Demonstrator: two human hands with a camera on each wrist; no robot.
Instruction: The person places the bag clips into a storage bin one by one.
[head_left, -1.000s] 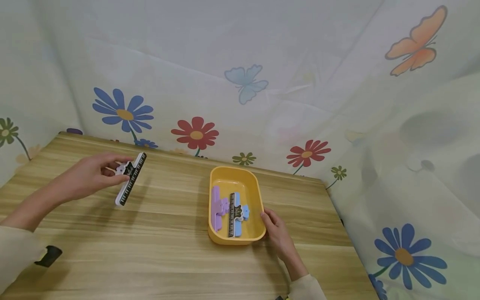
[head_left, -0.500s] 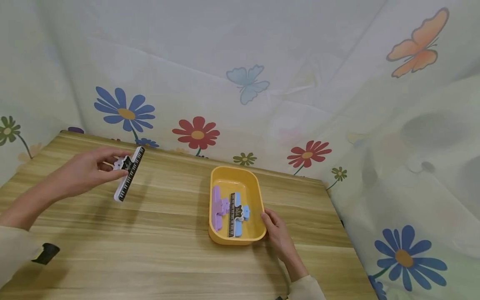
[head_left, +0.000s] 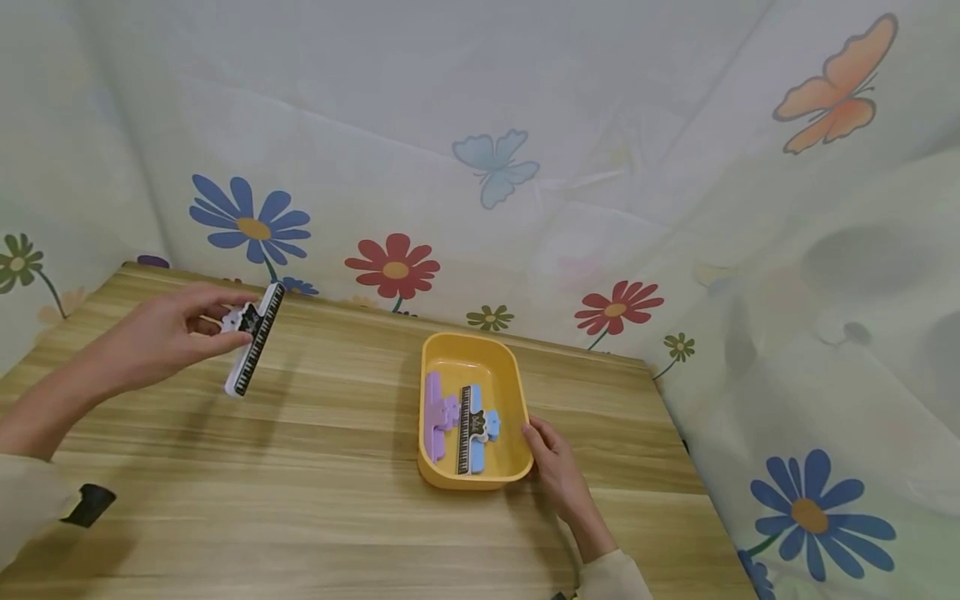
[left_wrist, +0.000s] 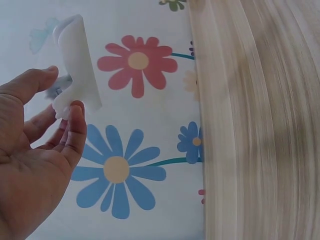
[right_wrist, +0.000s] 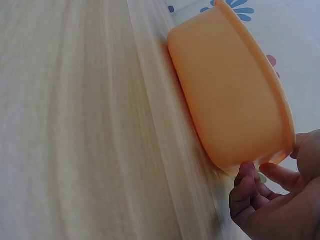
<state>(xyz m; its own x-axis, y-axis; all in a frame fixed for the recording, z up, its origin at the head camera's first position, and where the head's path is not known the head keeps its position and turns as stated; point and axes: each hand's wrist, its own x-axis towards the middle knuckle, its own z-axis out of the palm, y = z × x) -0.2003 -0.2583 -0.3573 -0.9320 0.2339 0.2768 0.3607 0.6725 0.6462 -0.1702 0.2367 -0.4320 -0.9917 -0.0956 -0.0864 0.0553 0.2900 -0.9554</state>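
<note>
In the head view my left hand (head_left: 172, 329) pinches a white clip (head_left: 242, 367) by its crown-shaped handle, thumb on one side and fingers on the other. A black-and-white piano-key strip runs along this clip, which is held tilted above the table. The left wrist view shows the clip's plain white back (left_wrist: 80, 55). My right hand (head_left: 558, 467) grips the right rim of a yellow plastic basin (head_left: 517, 383), thumb at the rim and fingers along the outer wall. Inside the basin lie a purple clip (head_left: 432, 417) and a blue clip with a piano-key strip (head_left: 477, 454).
The wood-grain table (head_left: 300, 517) extends under both hands. Behind it and to the right hangs a white curtain (head_left: 375, 125) printed with flowers and butterflies. A dark strap end (head_left: 90, 505) hangs by the left sleeve (head_left: 30, 504).
My left hand has lifted slightly up and to the left in the head view, carrying the white clip. The right hand and the basin have stayed in place.
</note>
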